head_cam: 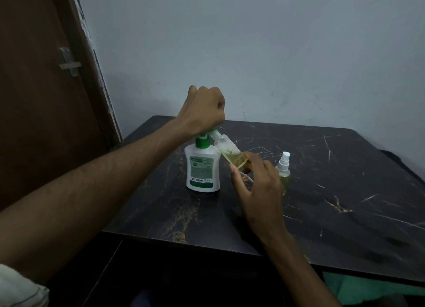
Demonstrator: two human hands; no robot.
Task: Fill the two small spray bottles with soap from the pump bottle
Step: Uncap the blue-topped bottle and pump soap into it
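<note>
A white pump bottle [202, 168] with a green pump head stands upright on the black marble table [322, 191]. My left hand [203, 109] is a closed fist resting on top of the pump head. My right hand [257, 182] holds a clear small spray bottle [230, 151] by its base, tilted, with its open neck against the pump spout. Yellowish soap with foam on top fills about half of it. A second small spray bottle [284, 168], capped with a white sprayer and holding yellow-green liquid, stands upright just right of my right hand.
A brown door [46, 99] with a metal latch is at the left, beside the table. A pale wall runs behind the table. Something small and clear lies on the table under my right hand, mostly hidden.
</note>
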